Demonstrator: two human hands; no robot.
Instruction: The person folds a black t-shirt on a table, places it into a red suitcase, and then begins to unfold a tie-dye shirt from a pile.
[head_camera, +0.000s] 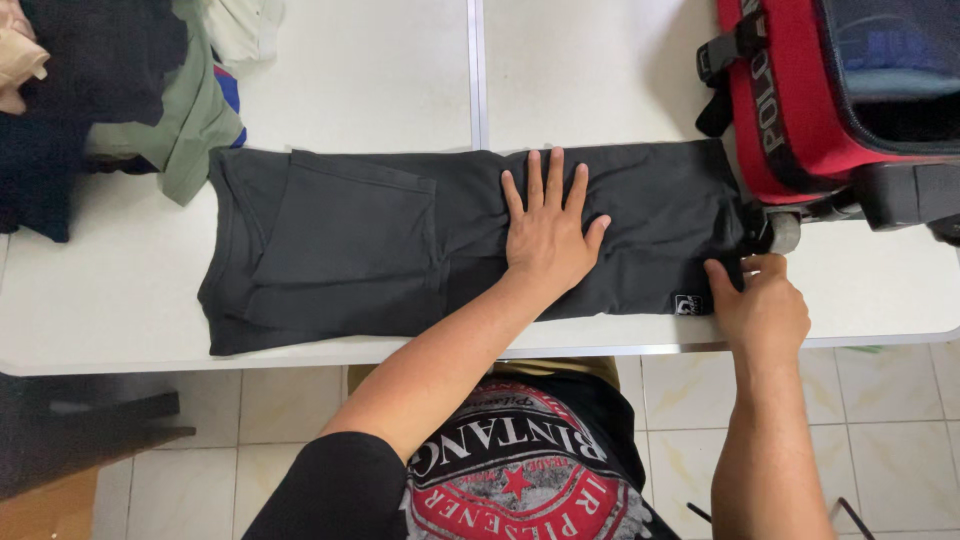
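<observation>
Dark grey cotton shirt (400, 245) folded into a long flat band across the white table (360, 90), left hand (548, 235) spread open, palm pressing the shirt's middle, right hand (765, 305) pinching the shirt's hem end, red fabric suitcase (800, 100) just beyond that end, heaped soft clothes (110, 90) past the shirt's collar end.

Left hand (548, 235) flat, fingers (535, 180) spread; right hand (765, 310) pinching.

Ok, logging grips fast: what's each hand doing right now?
Left hand: open, flat on the dark folded shirt.
Right hand: pinching the shirt's end, fingers closed on it.
</observation>
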